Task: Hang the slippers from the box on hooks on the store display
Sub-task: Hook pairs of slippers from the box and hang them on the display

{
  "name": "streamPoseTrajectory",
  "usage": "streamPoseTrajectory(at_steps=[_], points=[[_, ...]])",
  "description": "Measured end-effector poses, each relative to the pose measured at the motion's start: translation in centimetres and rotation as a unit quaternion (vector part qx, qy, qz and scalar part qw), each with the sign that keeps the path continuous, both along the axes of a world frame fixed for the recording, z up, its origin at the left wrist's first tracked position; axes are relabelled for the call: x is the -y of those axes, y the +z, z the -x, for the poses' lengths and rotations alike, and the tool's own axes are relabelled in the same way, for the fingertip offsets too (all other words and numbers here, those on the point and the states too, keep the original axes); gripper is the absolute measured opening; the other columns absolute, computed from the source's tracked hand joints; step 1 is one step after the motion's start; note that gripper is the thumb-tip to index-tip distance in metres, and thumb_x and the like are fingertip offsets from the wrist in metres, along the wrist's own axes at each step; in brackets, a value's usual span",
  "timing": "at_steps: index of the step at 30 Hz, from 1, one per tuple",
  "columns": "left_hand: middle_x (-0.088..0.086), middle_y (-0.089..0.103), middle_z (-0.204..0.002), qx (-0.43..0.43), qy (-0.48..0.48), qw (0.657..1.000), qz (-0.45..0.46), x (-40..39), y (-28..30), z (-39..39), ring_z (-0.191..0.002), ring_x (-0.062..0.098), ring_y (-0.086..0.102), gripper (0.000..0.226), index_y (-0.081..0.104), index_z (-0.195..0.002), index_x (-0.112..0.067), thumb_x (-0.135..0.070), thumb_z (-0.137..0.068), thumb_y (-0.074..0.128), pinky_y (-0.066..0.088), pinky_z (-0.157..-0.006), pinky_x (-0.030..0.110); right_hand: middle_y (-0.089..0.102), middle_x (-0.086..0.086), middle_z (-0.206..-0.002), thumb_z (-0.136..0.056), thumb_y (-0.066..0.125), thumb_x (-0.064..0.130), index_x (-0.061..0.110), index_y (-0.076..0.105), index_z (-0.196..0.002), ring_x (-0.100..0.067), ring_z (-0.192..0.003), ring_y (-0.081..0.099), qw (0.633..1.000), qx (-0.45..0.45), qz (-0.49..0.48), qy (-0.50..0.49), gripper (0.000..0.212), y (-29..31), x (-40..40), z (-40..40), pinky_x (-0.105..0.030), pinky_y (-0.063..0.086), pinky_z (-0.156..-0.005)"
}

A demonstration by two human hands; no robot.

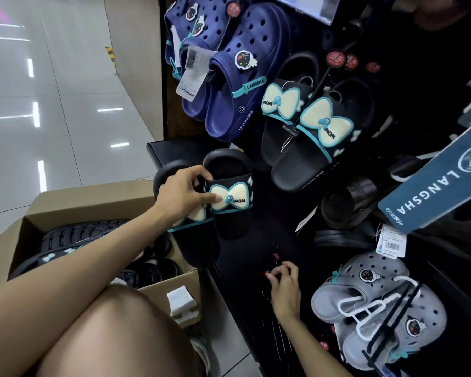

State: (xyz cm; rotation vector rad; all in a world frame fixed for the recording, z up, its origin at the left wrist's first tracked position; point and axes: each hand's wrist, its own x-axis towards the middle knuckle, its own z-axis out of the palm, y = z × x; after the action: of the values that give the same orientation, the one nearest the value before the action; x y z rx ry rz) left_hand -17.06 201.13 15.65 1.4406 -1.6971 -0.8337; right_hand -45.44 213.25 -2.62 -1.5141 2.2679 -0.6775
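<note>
Glossy pale floor tiles (65,110) fill the left of the head view; a dark store display (419,63) rises on the right, hung with footwear. Largest items first: an open cardboard box (93,197) stands on the floor at lower left, still holding several dark slippers (74,235). On the display hang navy clogs (237,85), a black pair with cream bows (305,126) and, lower right, grey clogs (375,303) on a white hanger. A teal brand sign (433,183) juts out at right.

Task item: a black bow-trimmed slipper pair (223,202), held above the box's far edge and just in front of the display's lower panel. The left hand (182,194) grips it, thumb and fingers (212,198) pinching the strap by the cream bow. The right hand (283,284) is lower on the panel, fingertips pressed together around a small red-tipped hook (268,274); whether it truly pinches the hook is hard to tell.

Handling, as a judgement: moulded foam or rubber slides of this kind are probably light, springy and not fragile, with a matte, fairly grippy skin. The strap arch is the natural hold, since it resists crushing and keeps both slippers together; the raised bow is the likeliest part to deform or snag.
</note>
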Motion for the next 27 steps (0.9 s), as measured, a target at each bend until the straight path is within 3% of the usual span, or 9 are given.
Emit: streamPoseTrajectory(at_steps=[3,6,10,13,17,19,22,25,27], points=[[-0.007,0.053,-0.074,-0.011,0.030,0.999,0.003,-0.3,0.9,-1.3,-0.070,0.015,0.051,0.039,0.064,-0.090,-0.029,-0.039,-0.063,0.090,0.044,-0.069,0.039,0.042,0.005,-0.137,-0.094,0.066,0.019,0.016,0.061,-0.095,-0.018,-0.103,0.063,0.998,0.009,0.038,0.046,0.006,1.9,1.1,-2.8,-0.030,0.053,-0.077],[-0.007,0.053,-0.074,-0.020,0.059,0.998,0.007,-0.5,1.8,-3.1,-0.071,0.016,0.052,0.038,0.063,-0.088,-0.031,-0.038,-0.063,0.091,0.047,-0.074,0.043,0.039,0.007,-0.138,-0.095,0.064,0.020,0.016,0.059,-0.097,-0.011,-0.098,0.059,0.994,0.024,0.046,0.101,0.007,4.0,2.3,-5.8,-0.034,0.052,-0.083],[-0.009,0.056,-0.072,-0.013,0.092,0.996,0.016,-1.2,2.7,-6.0,-0.070,0.015,0.054,0.037,0.062,-0.087,-0.031,-0.038,-0.063,0.090,0.048,-0.072,0.043,0.034,0.012,-0.130,-0.096,0.063,0.017,0.010,0.059,-0.099,-0.007,-0.098,0.053,0.986,0.046,0.069,0.147,0.008,7.4,4.2,-9.6,-0.018,0.042,-0.083],[-0.012,0.058,-0.074,0.012,0.135,0.991,0.014,-1.9,3.4,-8.2,-0.078,0.018,0.059,0.037,0.062,-0.090,-0.032,-0.040,-0.065,0.088,0.047,-0.076,0.041,0.037,0.008,-0.127,-0.094,0.064,0.010,0.008,0.059,-0.094,-0.001,-0.104,0.048,0.974,0.087,0.116,0.175,0.005,10.4,5.4,-12.4,0.001,0.033,-0.085],[-0.004,0.064,-0.083,0.012,0.167,0.986,-0.002,-2.9,3.9,-11.3,-0.083,0.022,0.062,0.036,0.062,-0.094,-0.029,-0.039,-0.069,0.085,0.047,-0.073,0.038,0.042,0.005,-0.129,-0.093,0.065,0.009,0.009,0.059,-0.093,0.020,-0.107,0.045,0.951,0.102,0.166,0.241,0.006,14.5,6.5,-16.4,0.002,0.031,-0.086],[-0.003,0.065,-0.086,0.004,0.191,0.982,-0.014,-3.4,4.1,-12.5,-0.083,0.021,0.062,0.036,0.064,-0.094,-0.028,-0.040,-0.069,0.086,0.043,-0.068,0.034,0.044,0.003,-0.129,-0.091,0.066,0.008,0.011,0.058,-0.091,0.022,-0.109,0.042,0.936,0.088,0.194,0.281,0.009,16.5,7.1,-18.7,0.002,0.029,-0.088],[-0.004,0.065,-0.082,-0.035,0.225,0.973,-0.021,-3.8,4.3,-13.9,-0.078,0.019,0.062,0.035,0.065,-0.090,-0.027,-0.040,-0.067,0.088,0.038,-0.062,0.030,0.047,-0.002,-0.128,-0.089,0.068,0.009,0.012,0.058,-0.090,0.011,-0.108,0.044,0.914,0.071,0.232,0.326,0.010,19.3,8.3,-22.1,-0.005,0.032,-0.091],[-0.003,0.061,-0.075,-0.106,0.236,0.965,-0.040,-4.0,4.5,-15.2,-0.070,0.018,0.058,0.037,0.064,-0.090,-0.025,-0.036,-0.065,0.090,0.039,-0.064,0.031,0.046,0.000,-0.130,-0.089,0.067,0.012,0.013,0.057,-0.092,-0.006,-0.112,0.051,0.894,0.055,0.256,0.363,0.011,22.1,9.3,-25.6,-0.027,0.041,-0.094],[-0.002,0.058,-0.075,-0.165,0.224,0.959,-0.046,-4.1,4.6,-16.0,-0.071,0.018,0.055,0.036,0.063,-0.090,-0.022,-0.032,-0.067,0.089,0.041,-0.068,0.031,0.045,0.001,-0.132,-0.090,0.067,0.014,0.014,0.057,-0.094,-0.017,-0.114,0.055,0.885,0.037,0.266,0.381,0.011,23.7,9.9,-27.9,-0.033,0.044,-0.095]])
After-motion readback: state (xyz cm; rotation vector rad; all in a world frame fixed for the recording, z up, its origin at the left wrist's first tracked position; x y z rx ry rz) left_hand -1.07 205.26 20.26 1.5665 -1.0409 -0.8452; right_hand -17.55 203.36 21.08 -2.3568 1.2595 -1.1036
